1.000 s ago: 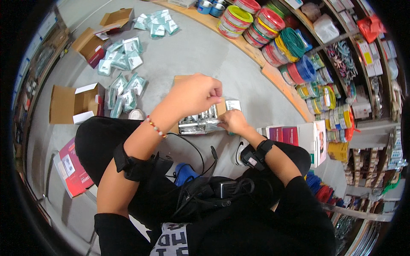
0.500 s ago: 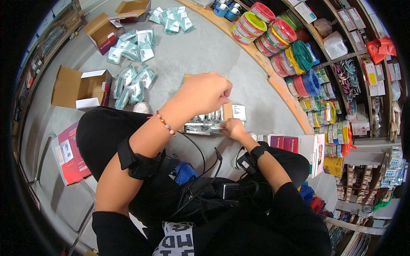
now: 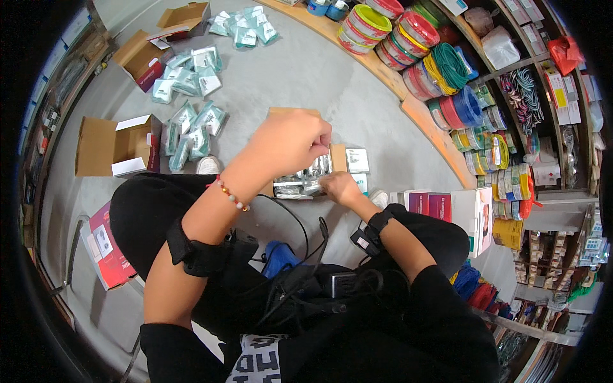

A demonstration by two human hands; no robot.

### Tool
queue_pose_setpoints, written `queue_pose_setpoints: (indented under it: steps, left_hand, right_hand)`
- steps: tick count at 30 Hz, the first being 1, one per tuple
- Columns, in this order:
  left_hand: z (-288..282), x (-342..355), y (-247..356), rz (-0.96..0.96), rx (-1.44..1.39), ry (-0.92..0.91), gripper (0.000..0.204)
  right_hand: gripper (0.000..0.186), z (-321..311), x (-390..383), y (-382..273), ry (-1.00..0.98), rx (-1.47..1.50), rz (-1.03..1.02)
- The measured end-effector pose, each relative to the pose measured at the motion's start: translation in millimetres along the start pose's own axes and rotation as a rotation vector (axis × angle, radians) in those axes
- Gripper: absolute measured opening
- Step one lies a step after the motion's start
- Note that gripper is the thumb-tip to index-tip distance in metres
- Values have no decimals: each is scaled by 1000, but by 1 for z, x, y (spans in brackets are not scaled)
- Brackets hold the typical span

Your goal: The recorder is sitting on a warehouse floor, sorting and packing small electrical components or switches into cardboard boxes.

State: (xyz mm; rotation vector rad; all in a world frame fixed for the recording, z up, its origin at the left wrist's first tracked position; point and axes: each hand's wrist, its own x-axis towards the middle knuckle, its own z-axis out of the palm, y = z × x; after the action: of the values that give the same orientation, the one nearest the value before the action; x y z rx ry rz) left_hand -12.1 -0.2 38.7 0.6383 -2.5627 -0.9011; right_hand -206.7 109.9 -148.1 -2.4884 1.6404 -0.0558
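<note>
An open cardboard box (image 3: pixel 340 157) of silvery packets (image 3: pixel 318 166) is sitting on the grey floor (image 3: pixel 255 83). The left hand (image 3: pixel 292 142) is hovering above it, fingers curling inward, their grip hidden; the right hand (image 3: pixel 342 187) is touching packets at its near right, whether pinching I cannot tell. Teal packets (image 3: pixel 186 82) are lying far left; wire coils (image 3: pixel 440 67) are lining the far-right shelving (image 3: pixel 533 60).

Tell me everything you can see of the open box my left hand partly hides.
The box looks like cardboard, with plain brown flaps showing at its far and right sides. It sits on the grey floor, open-topped, holding shiny silvery packets. Your left hand hides much of it from view. Your right hand is at its near right corner, fingers at a packet. White-and-teal packs lie beside its right flap.
</note>
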Motion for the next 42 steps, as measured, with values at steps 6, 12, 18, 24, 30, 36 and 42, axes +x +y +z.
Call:
queue_pose_setpoints:
  steps: [6, 12, 18, 24, 30, 36, 42]
  left_hand:
    - [0, 0, -1, 5, -12, -20, 11]
    - [1, -1, -1, 1, 4, -43, 10]
    - [2, 0, -2, -18, 5, -62, 10]
    - [1, 0, -2, -36, 22, -90, 10]
    - [2, 0, -1, -11, 52, -52, 10]
    - [0, -1, 0, -22, 82, -54, 10]
    - [2, 0, 1, -12, 28, -6, 8]
  right_hand:
    - [4, 12, -5, 10, -28, 112, 259]
    - [9, 1, 1, 1, -168, 115, 356]
    - [28, -4, 8, -14, -273, -71, 324]
    - [27, -2, 13, -19, -420, -206, 225]
    - [25, -1, 15, -21, -452, -372, 115]
    - [33, 10, 4, -26, -286, -221, 227]
    - [46, 23, -1, -25, -94, 22, 261]
